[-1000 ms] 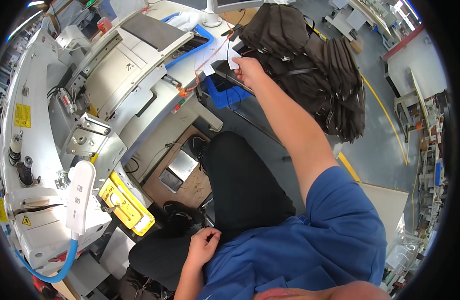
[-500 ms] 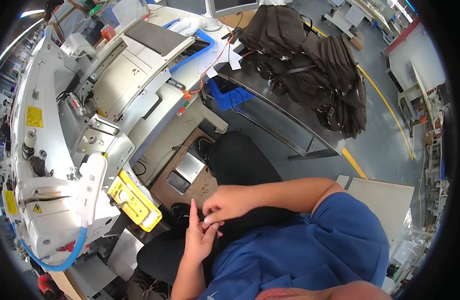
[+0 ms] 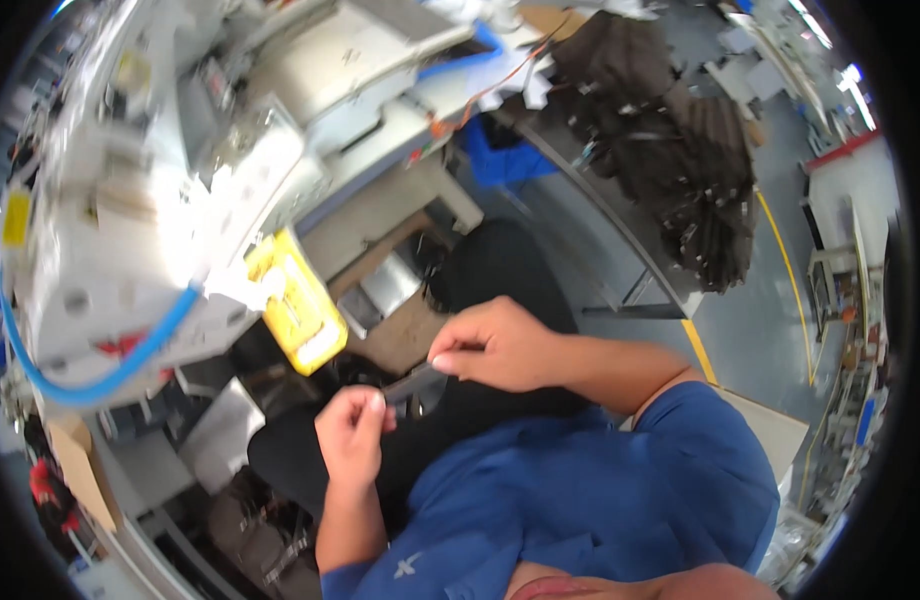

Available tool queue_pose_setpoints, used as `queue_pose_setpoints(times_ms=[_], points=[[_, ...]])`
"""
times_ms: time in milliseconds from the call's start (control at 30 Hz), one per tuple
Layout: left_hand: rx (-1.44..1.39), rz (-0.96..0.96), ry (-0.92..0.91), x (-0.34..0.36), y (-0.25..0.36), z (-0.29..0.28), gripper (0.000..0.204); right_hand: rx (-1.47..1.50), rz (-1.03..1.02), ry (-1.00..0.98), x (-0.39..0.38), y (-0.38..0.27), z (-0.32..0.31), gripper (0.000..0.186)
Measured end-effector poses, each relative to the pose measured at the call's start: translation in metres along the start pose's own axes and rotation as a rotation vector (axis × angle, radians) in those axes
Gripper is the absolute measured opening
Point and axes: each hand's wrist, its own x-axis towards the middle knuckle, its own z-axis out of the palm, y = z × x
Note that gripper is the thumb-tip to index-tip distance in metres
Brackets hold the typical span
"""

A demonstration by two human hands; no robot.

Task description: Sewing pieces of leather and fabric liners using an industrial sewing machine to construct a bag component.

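Dark strip (image 3: 412, 381) spans left hand (image 3: 351, 432) to right hand (image 3: 502, 346), both pinching.

Machine (image 3: 100, 285) left; strip (image 3: 410, 382) between left fingers (image 3: 372, 405) and right fingers (image 3: 465, 366), below centre; fabric pile (image 3: 715, 180) on worktop (image 3: 628, 222), upper right.

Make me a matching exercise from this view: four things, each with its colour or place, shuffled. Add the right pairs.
1. Strip
2. Hose
3. Tray
4. Pile

A. Yellow
B. Toward the picture's upper right
C. Between the left hand and the right hand
D. Blue

Right pairs: 1-C, 2-D, 3-A, 4-B
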Motion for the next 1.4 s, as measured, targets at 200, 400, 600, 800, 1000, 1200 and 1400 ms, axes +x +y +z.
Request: queue_pose_setpoints(times_ms=[200, 400, 600, 800, 1000, 1200, 1400], points=[[-0.340, 0.063, 0.030, -0.005, 0.015, 0.000, 0.022, 0.254, 0.068, -0.160, -0.008, -0.010, 0.012, 0.014], [-0.448, 0.200, 0.008, -0.019, 0.021, -0.001, 0.034, 0.187, 0.009, -0.212, -0.012, -0.017, 0.026, 0.019], [-0.376, 0.185, -0.069, -0.018, 0.022, -0.005, 0.035, 0.442, 0.002, -0.396, -0.016, -0.014, 0.032, 0.013], [-0.771, 0.014, -0.104, -0.017, 0.015, 0.003, 0.023, 0.759, -0.007, -0.440, -0.019, -0.015, 0.037, 0.029], [-0.483, 0.137, 0.030, -0.022, 0.016, 0.008, 0.026, 0.798, -0.015, -0.233, -0.017, -0.008, 0.036, 0.029], [-0.440, 0.140, 0.065, -0.021, 0.026, 0.013, 0.026, 0.402, -0.291, -0.235, -0.012, 0.003, 0.033, 0.020], [-0.436, 0.097, 0.103, -0.016, 0.015, 0.017, 0.024, -0.220, -0.806, 0.164, -0.007, 0.000, 0.041, 0.018]])
